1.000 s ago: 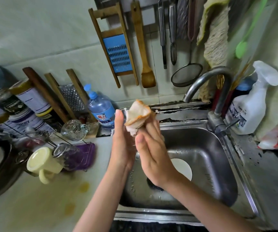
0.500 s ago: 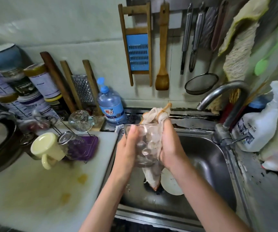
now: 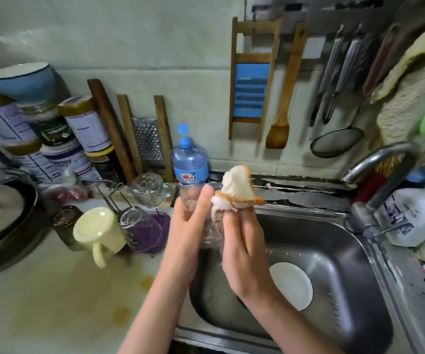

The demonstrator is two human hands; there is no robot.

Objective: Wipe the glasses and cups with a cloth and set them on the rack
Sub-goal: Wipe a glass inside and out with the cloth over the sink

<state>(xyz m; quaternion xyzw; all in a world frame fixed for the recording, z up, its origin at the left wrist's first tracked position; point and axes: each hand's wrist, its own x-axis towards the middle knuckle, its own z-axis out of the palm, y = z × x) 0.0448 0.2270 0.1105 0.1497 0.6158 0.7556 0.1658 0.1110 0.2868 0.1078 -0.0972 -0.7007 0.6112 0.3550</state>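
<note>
Head view, centre: cloth (image 3: pixel 234 190) now bunched up, no longer hanging; L hand (image 3: pixel 191 226) grips glass (image 3: pixel 193 198), R hand (image 3: pixel 242 249) pinches cloth; wiping ongoing.

**Single head view, aimed down**

You look forward and down from one wide-angle head camera. It sits close: left hand (image 3: pixel 188 231) and right hand (image 3: pixel 244 251) fill the centre, sink (image 3: pixel 347 264) at lower right, wall (image 3: pixel 129 34) along the top.

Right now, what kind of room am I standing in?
Most likely a home kitchen: a steel sink with a tap, and a wooden spatula and blue grater hanging on the wall.
</note>
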